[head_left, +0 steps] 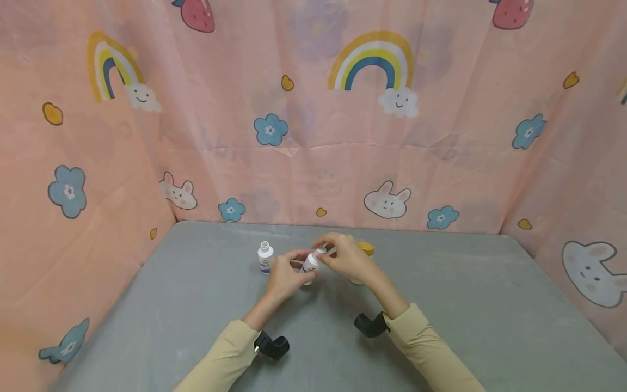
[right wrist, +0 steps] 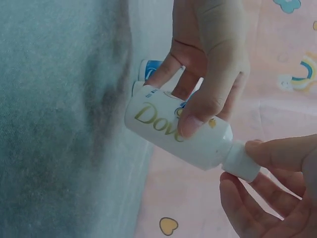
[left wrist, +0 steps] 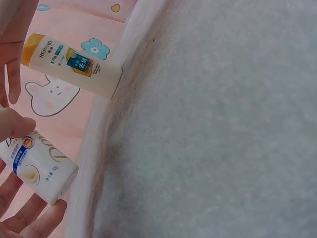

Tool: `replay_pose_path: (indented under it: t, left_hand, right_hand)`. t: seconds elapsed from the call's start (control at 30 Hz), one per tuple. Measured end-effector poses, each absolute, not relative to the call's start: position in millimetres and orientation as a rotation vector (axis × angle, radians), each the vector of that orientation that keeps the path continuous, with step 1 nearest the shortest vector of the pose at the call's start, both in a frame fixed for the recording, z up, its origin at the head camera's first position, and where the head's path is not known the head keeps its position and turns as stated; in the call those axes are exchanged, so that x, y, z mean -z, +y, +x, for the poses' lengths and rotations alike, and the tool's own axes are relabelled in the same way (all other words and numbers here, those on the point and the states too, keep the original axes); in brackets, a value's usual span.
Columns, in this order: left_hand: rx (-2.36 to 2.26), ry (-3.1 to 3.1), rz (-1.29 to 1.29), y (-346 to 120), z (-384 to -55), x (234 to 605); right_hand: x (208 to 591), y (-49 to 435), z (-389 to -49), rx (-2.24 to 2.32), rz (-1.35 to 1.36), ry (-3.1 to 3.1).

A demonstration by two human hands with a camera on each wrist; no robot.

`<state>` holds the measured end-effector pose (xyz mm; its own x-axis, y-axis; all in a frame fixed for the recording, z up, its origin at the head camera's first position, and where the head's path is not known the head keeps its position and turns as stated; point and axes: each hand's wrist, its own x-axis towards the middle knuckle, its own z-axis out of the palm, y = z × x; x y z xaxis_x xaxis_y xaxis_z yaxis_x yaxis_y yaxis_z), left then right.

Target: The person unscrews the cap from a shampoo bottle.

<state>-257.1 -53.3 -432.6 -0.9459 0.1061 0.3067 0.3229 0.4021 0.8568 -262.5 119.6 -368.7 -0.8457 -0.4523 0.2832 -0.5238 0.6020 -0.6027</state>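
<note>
A: Where is the bottle?
B: The small white bottle (right wrist: 173,140) is tilted between the two hands, over the grey table (head_left: 480,283). I can't tell whether its base touches the tabletop.
A: And the grip?
B: The left hand (head_left: 286,275) is wrapped round the bottle's body, its thumb lying across the side. The right hand (head_left: 350,258) pinches the white cap (right wrist: 241,161), which sits at the bottle's neck.
A: What is it made of?
B: It looks like smooth plastic: rounded shoulders, a narrow neck, a short round cap. The table is flat, with a faintly mottled surface; the curtain (head_left: 313,163) behind the bottle is creased pink cloth.
A: How much room around it?
B: Grey tabletop runs to both sides of the bottle and towards the person. Beyond the bottle, the far edge meets the curtain. Left of it, just past the left hand, a second bottle (head_left: 265,260) stands upright, its neck bare. Right of it is a shampoo bottle (left wrist: 74,65), yellow-capped, partly behind the right hand in the head view.
A: Its markings?
B: Gold "Dove" lettering on one face, a blue band on another.
</note>
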Motion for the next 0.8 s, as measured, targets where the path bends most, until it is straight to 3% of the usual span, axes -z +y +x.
replay_pose_path:
  t: [0.4,0.8]
  left_hand:
    - [1.554,-2.467,-0.383,-50.1,-258.8,428.8]
    - [1.578,-2.453,-0.368,-51.7,-257.6,425.3]
  right_hand:
    - [369.6,119.1,-264.0,-1.003,0.696,-2.713]
    - [366.9,120.9,-261.2,-1.118,0.812,-2.659]
